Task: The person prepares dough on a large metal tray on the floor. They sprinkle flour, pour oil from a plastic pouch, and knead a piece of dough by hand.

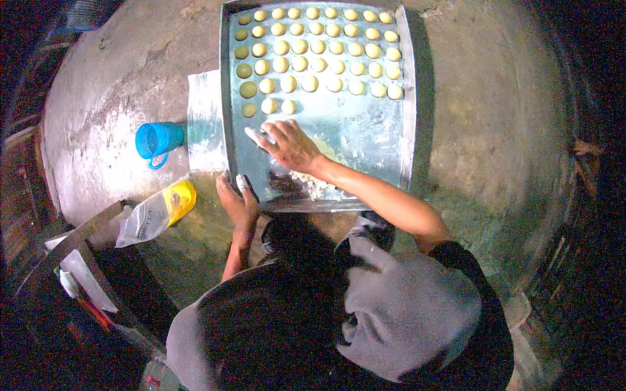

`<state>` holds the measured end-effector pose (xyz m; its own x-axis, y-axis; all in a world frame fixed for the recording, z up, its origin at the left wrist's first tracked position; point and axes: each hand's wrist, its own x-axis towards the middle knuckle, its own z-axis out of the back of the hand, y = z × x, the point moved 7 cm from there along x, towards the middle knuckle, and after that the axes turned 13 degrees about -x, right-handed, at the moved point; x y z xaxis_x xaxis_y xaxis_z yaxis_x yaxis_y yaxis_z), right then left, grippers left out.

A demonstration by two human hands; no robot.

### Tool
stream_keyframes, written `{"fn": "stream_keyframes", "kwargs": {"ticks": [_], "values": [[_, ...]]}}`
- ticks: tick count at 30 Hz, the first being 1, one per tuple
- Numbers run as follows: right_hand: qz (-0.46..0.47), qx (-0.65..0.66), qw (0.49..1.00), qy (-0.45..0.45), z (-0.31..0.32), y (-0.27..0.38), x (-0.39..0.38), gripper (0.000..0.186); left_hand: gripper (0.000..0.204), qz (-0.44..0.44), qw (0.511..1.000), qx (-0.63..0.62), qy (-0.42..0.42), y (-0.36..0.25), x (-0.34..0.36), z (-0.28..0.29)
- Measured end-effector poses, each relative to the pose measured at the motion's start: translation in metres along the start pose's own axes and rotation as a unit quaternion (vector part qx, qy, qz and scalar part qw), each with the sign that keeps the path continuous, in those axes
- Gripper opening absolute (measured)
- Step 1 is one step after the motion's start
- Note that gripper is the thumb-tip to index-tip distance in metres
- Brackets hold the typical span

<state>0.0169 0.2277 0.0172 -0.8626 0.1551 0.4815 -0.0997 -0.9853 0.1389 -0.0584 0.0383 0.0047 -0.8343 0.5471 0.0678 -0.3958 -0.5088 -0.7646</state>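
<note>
A shallow metal tray (378, 150) lies in front of me, with rows of small round pale-yellow dough pieces (300, 64) over its far part. The shortest row, at the left, is nearest to me. Just below that row my right hand (292, 148) is low over the tray, fingers bent and closed; what they hold, if anything, is hidden. White covers its thumb. Loose crumbly dough (318, 188) lies beneath my right wrist. At the tray's near left corner, my left hand (238, 203) has its fingers and white-coated thumb on either side of the rim.
A blue plastic mug (158, 141) stands left of the tray, near a whitish flat sheet (206, 124). Closer to me lies a clear bag with yellow contents (160, 212). All rest on a worn concrete floor (489, 111). A dark box-like thing (98, 260) is at lower left.
</note>
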Motion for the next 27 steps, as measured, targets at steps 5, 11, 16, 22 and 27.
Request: {"fn": "stream_keyframes", "kwargs": {"ticks": [5, 11, 16, 22, 27], "values": [[-0.063, 0.136, 0.988, -0.046, 0.017, -0.032, -0.008, 0.058, 0.042, 0.024, 1.000, -0.014, 0.013, -0.029, -0.006, -0.014], [-0.203, 0.133, 0.970, 0.012, 0.039, -0.065, -0.018, 0.044, 0.040, -0.028, 0.999, 0.017, -0.039, -0.019, -0.011, 0.000], [0.020, -0.006, 0.987, 0.158, 0.047, -0.029, -0.069, 0.042, 0.036, -0.084, 0.996, 0.003, -0.043, -0.029, -0.005, -0.006], [-0.107, 0.075, 0.955, 0.264, 0.051, -0.030, -0.077, 0.051, 0.041, -0.063, 0.997, -0.030, -0.037, -0.021, -0.008, -0.001], [-0.101, 0.057, 0.948, 0.296, 0.056, -0.025, -0.082, 0.051, 0.051, -0.028, 0.999, -0.025, -0.015, -0.004, -0.009, -0.005]]}}
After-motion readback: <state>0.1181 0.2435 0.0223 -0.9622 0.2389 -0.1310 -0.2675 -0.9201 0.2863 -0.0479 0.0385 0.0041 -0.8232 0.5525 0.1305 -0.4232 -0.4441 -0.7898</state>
